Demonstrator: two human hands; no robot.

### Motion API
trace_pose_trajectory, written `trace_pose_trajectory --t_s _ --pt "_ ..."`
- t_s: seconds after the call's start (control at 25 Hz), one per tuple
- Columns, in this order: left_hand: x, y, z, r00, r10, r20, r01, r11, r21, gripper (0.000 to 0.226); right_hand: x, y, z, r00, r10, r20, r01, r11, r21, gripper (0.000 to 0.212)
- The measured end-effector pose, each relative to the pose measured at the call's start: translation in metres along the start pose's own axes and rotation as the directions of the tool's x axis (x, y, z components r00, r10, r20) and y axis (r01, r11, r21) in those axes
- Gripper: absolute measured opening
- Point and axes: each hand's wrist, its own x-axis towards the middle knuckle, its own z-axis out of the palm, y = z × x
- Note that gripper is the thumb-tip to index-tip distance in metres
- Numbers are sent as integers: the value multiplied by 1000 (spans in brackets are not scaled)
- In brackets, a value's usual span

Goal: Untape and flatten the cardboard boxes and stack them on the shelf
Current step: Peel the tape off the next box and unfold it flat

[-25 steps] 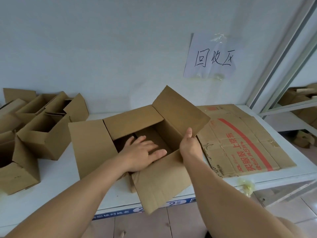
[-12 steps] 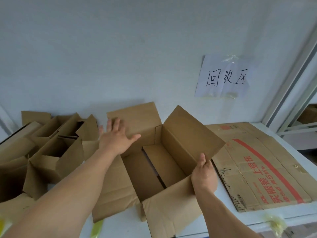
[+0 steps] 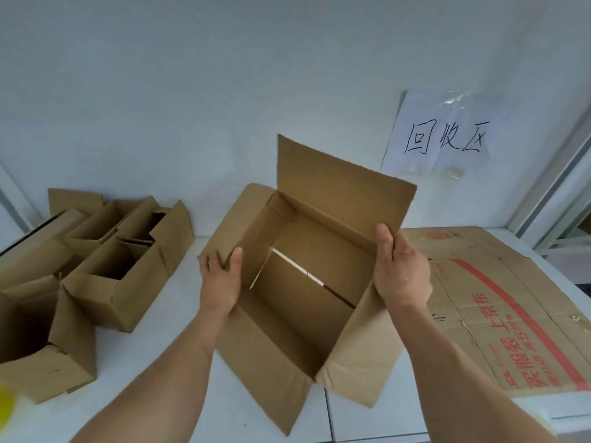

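An open brown cardboard box [image 3: 297, 311] stands in the middle of the white shelf [image 3: 182, 302], its top flaps spread outward. A slit of light shows along the seam of its bottom flaps. My left hand [image 3: 220, 279] grips the box's left wall, thumb inside and fingers outside. My right hand [image 3: 399, 270] grips the right wall near the far corner in the same way. A flattened carton with red print [image 3: 499, 311] lies flat on the shelf to the right of the box.
Several smaller open cardboard boxes [image 3: 105, 266] crowd the shelf's left side. A paper sign [image 3: 444, 135] is taped to the white wall behind. A metal upright [image 3: 556, 183] borders the shelf at the right. Something yellow and blurred [image 3: 6, 407] sits at the lower left edge.
My left hand came back from the far left flap and took hold of the box's left wall. My right hand slid up the right wall. The box now sits squarer to me.
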Motion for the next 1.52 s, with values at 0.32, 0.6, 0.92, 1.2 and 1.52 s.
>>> trace_pose_trajectory --t_s 0.32,0.6,0.92,1.2,1.52 --pt "-55 19 -10 968 -201 149 242 903 -356 98 -73 -18 -5 798 -597 -84 577 796 -182 51" --pt "-123 108 -79 977 38 209 195 231 -953 96 -113 -37 -17 768 -579 275 639 726 -256 58" --pt "-168 92 -77 996 -45 80 91 486 -869 27 -59 -68 -54 523 -278 806 477 879 -7 73" --pt "-157 73 -74 979 -201 28 134 540 -831 26 -6 -68 -38 375 -151 914 589 801 -109 79" --pt "-105 51 -105 953 -302 22 257 768 -586 25 13 -62 -6 652 -53 757 490 791 -366 67"
